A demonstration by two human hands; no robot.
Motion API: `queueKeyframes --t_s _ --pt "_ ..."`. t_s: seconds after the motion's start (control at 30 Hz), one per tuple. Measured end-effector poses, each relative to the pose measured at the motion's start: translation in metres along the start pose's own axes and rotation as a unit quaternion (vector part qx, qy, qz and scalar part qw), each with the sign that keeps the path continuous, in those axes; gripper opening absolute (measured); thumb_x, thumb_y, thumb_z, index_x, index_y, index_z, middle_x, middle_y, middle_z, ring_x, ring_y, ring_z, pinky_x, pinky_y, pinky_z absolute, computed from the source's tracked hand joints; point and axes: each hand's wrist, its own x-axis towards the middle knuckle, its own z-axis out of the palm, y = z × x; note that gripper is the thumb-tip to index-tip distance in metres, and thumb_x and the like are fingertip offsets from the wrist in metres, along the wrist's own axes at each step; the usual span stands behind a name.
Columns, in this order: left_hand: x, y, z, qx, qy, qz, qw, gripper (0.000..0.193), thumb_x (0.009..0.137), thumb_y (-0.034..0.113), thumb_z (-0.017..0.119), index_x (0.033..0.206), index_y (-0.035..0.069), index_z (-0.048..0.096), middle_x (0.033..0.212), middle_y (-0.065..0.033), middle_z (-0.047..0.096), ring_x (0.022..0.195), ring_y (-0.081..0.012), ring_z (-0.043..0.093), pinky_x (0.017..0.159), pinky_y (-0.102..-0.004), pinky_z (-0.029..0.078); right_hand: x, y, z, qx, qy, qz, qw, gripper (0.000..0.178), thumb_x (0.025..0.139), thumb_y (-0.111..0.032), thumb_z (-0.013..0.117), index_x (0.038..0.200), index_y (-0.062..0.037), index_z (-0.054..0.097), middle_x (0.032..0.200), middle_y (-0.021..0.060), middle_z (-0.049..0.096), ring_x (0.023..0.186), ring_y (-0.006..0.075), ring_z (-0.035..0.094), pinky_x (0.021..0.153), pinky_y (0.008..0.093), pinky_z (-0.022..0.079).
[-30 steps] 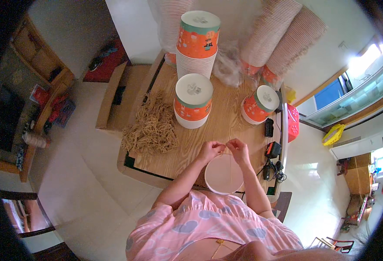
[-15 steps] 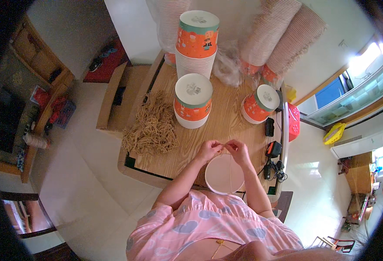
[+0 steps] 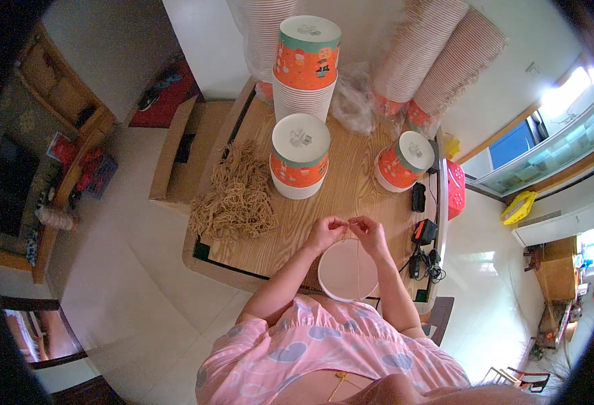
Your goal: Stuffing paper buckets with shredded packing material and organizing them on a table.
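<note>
My left hand and my right hand meet at the far rim of a white paper bucket, both with fingertips pinched. Between them they hold a thin tan cord, which runs down across the bucket's round mouth to its near side. Whether the cord is knotted at the fingertips is too small to make out. To the left of my hands lies a loose heap of similar tan cords on the wooden table.
Upside-down orange and white paper buckets stand beyond my hands: a short stack, a tall stack and another at right. Bagged stacks lean on the wall. Black adapters with cables lie right. A cardboard box stands left.
</note>
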Motion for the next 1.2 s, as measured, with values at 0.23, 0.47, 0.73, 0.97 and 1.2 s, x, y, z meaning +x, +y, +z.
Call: queueKeyframes --t_s 0.23,0.47,0.73,0.97,1.2 --pt "-0.008 0.014 0.003 0.055 -0.003 0.033 0.998 0.011 0.076 0.007 0.065 0.086 0.003 0.064 0.080 -0.0027 0.064 0.073 -0.0096 0.058 0.069 -0.0250 0.048 0.001 0.001 -0.001 0.013 0.011 -0.001 1.000 0.010 0.080 -0.009 0.062 0.088 -0.0030 0.064 0.065 -0.0025 0.056 0.059 0.0042 0.047 0.052 0.0205 0.037" --pt "-0.009 0.011 -0.002 -0.107 -0.038 -0.086 0.990 0.014 0.080 0.011 0.062 0.089 0.002 0.065 0.081 -0.0039 0.065 0.073 -0.0111 0.058 0.068 -0.0253 0.048 0.001 0.010 -0.006 0.030 0.016 0.004 0.999 0.012 0.081 -0.009 0.062 0.091 -0.0043 0.064 0.064 -0.0041 0.054 0.059 0.0032 0.044 0.051 0.0193 0.035" --pt "-0.011 0.017 -0.003 -0.001 -0.030 -0.030 0.999 0.015 0.081 0.014 0.062 0.088 0.001 0.066 0.079 -0.0035 0.065 0.071 -0.0107 0.059 0.067 -0.0251 0.047 0.000 -0.004 -0.001 0.033 -0.028 -0.032 0.999 0.007 0.080 -0.007 0.061 0.086 -0.0046 0.064 0.069 -0.0027 0.058 0.061 0.0040 0.047 0.054 0.0204 0.037" --pt "-0.016 0.034 0.003 0.117 -0.026 0.010 0.993 0.013 0.081 0.012 0.062 0.085 0.001 0.066 0.076 -0.0016 0.066 0.070 -0.0108 0.059 0.067 -0.0264 0.047 0.005 0.013 0.008 -0.047 0.061 -0.035 0.996 0.006 0.080 -0.009 0.061 0.078 -0.0039 0.063 0.070 -0.0021 0.058 0.062 0.0055 0.049 0.055 0.0218 0.038" --pt "-0.008 0.000 0.001 -0.027 -0.006 -0.001 1.000 0.014 0.080 0.011 0.062 0.089 0.000 0.065 0.084 -0.0046 0.066 0.075 -0.0116 0.060 0.069 -0.0264 0.048 0.010 0.010 0.013 0.086 0.024 0.021 0.996 0.008 0.082 -0.010 0.060 0.083 -0.0018 0.061 0.072 0.0012 0.060 0.066 0.0080 0.054 0.060 0.0225 0.043"
